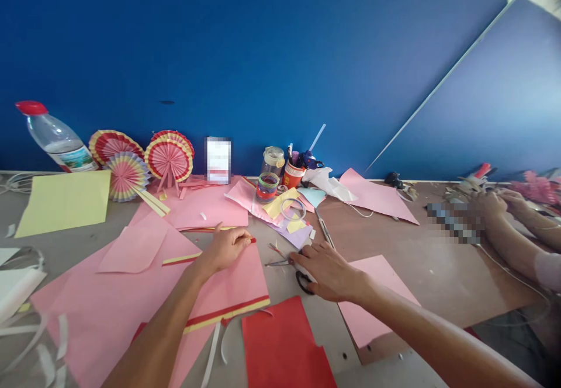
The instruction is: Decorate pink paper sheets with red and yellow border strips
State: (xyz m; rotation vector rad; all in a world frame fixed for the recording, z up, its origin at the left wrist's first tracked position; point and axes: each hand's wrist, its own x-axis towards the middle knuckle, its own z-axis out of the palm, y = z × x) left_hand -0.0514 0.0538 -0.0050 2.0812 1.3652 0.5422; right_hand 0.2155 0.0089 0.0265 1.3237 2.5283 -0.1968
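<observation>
My left hand (224, 250) is closed at the upper edge of a pink paper sheet (236, 277) with red and yellow bands along its edges. A bit of red shows at the fingertips; the thumb is partly hidden. My right hand (329, 270) is over a pair of scissors (303, 283) with black handles, its fingers curled on them. The blades point left toward the sheet, beside thin scraps. Below lies a red paper (280, 347) with a notched edge. Under my right forearm is another pink sheet (372, 324). A utility knife (323, 227) lies just behind the right hand.
Paper fans (169, 157), a tilted bottle (61, 142) and a phone (218, 160) stand along the blue partition (263, 55). Tape rolls (267, 186) and a cup of tools (293, 175) are nearby. Yellow paper (65, 201) lies left. Another person's hands (491, 207) are at right.
</observation>
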